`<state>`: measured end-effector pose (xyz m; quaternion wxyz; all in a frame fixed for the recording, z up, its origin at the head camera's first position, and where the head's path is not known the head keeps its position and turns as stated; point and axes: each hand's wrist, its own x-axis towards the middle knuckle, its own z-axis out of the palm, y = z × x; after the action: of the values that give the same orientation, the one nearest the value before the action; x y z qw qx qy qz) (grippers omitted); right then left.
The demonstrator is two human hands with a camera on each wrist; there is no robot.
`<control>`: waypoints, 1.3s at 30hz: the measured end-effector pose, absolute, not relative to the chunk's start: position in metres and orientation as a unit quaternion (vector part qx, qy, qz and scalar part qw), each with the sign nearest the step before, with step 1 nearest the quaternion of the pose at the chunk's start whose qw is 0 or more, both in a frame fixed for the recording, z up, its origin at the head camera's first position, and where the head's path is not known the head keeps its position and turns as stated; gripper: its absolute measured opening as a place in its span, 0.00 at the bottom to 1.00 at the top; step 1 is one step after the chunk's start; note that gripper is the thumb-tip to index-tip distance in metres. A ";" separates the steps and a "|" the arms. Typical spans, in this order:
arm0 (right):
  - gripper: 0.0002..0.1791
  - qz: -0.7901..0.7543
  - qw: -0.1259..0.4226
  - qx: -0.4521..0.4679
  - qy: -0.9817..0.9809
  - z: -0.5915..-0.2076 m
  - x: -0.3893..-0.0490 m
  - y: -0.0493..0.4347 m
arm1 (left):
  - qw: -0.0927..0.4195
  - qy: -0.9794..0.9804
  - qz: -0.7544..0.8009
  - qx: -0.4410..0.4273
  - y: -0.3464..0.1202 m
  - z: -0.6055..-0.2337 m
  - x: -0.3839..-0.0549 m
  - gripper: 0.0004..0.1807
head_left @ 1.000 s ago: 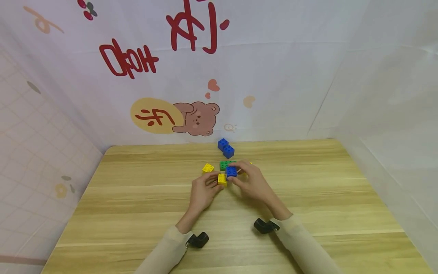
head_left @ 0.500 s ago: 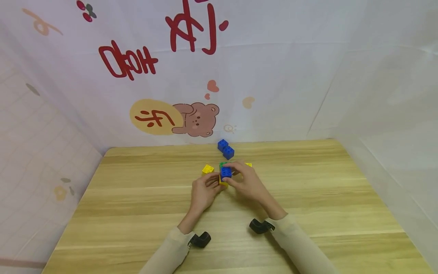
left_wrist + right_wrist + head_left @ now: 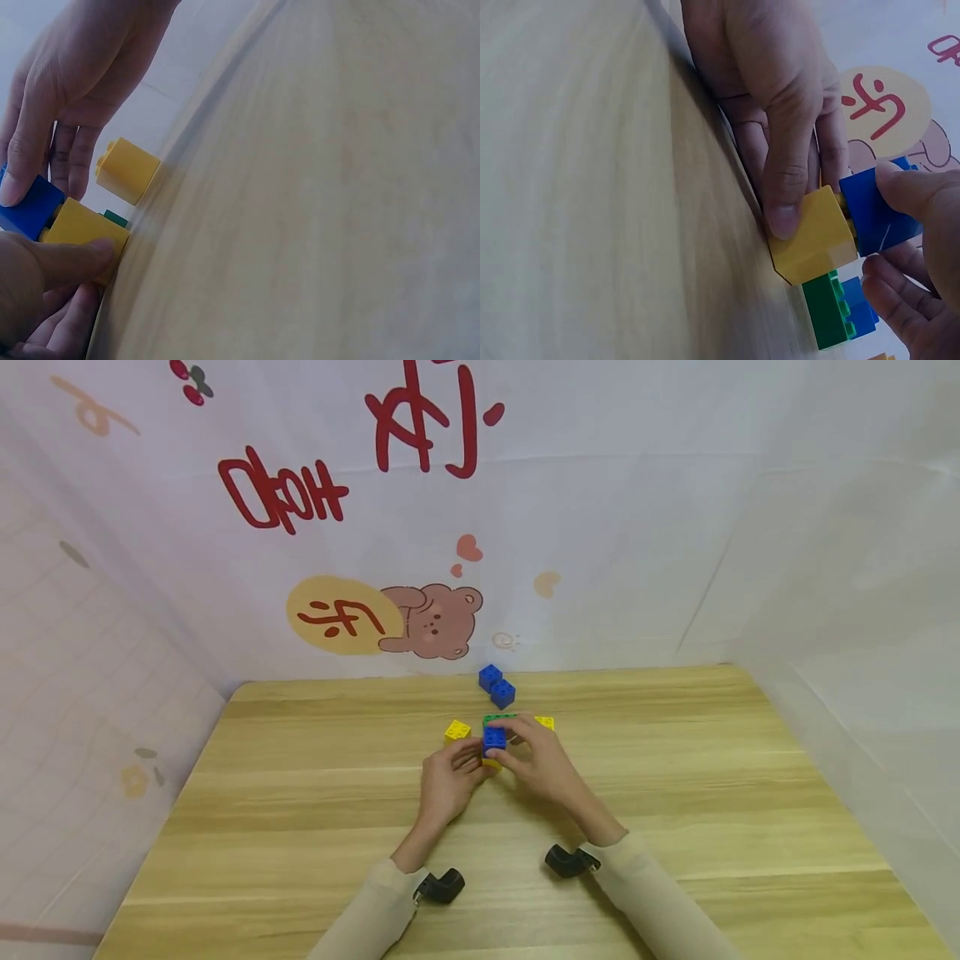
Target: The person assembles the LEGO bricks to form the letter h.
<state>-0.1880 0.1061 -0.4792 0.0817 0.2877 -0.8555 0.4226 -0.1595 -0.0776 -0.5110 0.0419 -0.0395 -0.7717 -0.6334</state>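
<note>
My left hand [image 3: 447,785] holds a yellow toy brick [image 3: 814,234] low at the table, its thumb pressed to the brick's near side. Above it, my right hand [image 3: 543,764] pinches a blue toy brick [image 3: 494,739] between thumb and fingers. The blue brick sits over the yellow one's top, and some yellow studs show in the gap between the two in both wrist views. From the head view, the blue brick hides most of the yellow one. Just behind them lies a longer green brick [image 3: 826,311], partly covered by my right hand in the head view.
One yellow brick [image 3: 457,731] stands left of the hands, and another yellow brick [image 3: 545,723] shows behind the right hand. Two blue bricks, a rear one [image 3: 490,677] and a nearer one [image 3: 503,694], stand towards the back of the wooden table [image 3: 315,827], near the printed wall sheet [image 3: 600,527].
My right hand has moved left with the blue brick, from beside the yellow brick to over its top. The left hand has stayed in place with the yellow brick.
</note>
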 end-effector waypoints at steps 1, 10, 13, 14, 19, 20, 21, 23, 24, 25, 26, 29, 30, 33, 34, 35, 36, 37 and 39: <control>0.22 0.420 0.087 0.286 -0.857 -0.479 -0.187 0.106 | 0.042 -0.772 -0.633 -0.039 -0.077 -0.511 -0.160 0.24; 0.23 0.404 0.098 0.283 -0.864 -0.478 -0.183 0.103 | 0.049 -0.778 -0.625 -0.037 -0.076 -0.507 -0.160 0.23; 0.23 0.406 0.094 0.281 -0.864 -0.478 -0.182 0.103 | 0.049 -0.777 -0.626 -0.037 -0.075 -0.507 -0.160 0.23; 0.23 0.406 0.093 0.281 -0.865 -0.479 -0.182 0.103 | 0.049 -0.777 -0.627 -0.036 -0.075 -0.507 -0.160 0.23; 0.23 0.407 0.098 0.284 -0.862 -0.481 -0.181 0.102 | 0.044 -0.776 -0.628 -0.034 -0.075 -0.510 -0.159 0.23; 0.23 0.407 0.102 0.284 -0.862 -0.482 -0.181 0.102 | 0.045 -0.774 -0.630 -0.035 -0.075 -0.510 -0.159 0.23; 0.23 0.407 0.107 0.284 -0.862 -0.482 -0.181 0.101 | 0.044 -0.775 -0.629 -0.034 -0.075 -0.509 -0.159 0.23; 0.23 0.406 0.114 0.283 -0.862 -0.484 -0.181 0.100 | 0.046 -0.774 -0.630 -0.033 -0.075 -0.509 -0.159 0.23; 0.22 0.405 0.116 0.282 -0.862 -0.484 -0.181 0.100 | 0.047 -0.773 -0.632 -0.033 -0.075 -0.509 -0.159 0.23; 0.22 0.405 0.117 0.282 -0.862 -0.485 -0.181 0.099 | 0.048 -0.771 -0.634 -0.033 -0.075 -0.509 -0.159 0.23; 0.22 0.405 0.119 0.282 -0.861 -0.485 -0.181 0.099 | 0.048 -0.771 -0.634 -0.032 -0.075 -0.510 -0.159 0.23; 0.22 0.404 0.115 0.283 -0.862 -0.486 -0.181 0.099 | 0.050 -0.769 -0.636 -0.037 -0.076 -0.512 -0.160 0.23; 0.23 0.404 0.113 0.283 -0.862 -0.486 -0.181 0.099 | 0.049 -0.770 -0.635 -0.038 -0.075 -0.513 -0.159 0.23; 0.23 0.397 0.106 0.279 -0.868 -0.485 -0.181 0.100 | 0.042 -0.774 -0.630 -0.038 -0.075 -0.513 -0.159 0.23; 0.23 0.395 0.104 0.277 -0.870 -0.484 -0.180 0.100 | 0.040 -0.776 -0.628 -0.038 -0.075 -0.513 -0.159 0.23; 0.23 0.391 0.103 0.276 -0.872 -0.483 -0.180 0.100 | 0.039 -0.779 -0.625 -0.037 -0.074 -0.512 -0.159 0.23; 0.23 0.387 0.102 0.275 -0.874 -0.483 -0.180 0.100 | 0.037 -0.782 -0.622 -0.035 -0.074 -0.511 -0.159 0.24; 0.24 0.381 0.100 0.275 -0.877 -0.482 -0.180 0.100 | 0.036 -0.783 -0.620 -0.034 -0.074 -0.510 -0.159 0.24; 0.24 0.374 0.094 0.273 -0.882 -0.481 -0.180 0.101 | 0.037 -0.785 -0.618 -0.035 -0.075 -0.508 -0.159 0.24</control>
<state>-0.1803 0.1007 -0.4807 0.0940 0.2726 -0.8816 0.3736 -0.1586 -0.0747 -0.5079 0.0370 -0.0353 -0.7846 -0.6179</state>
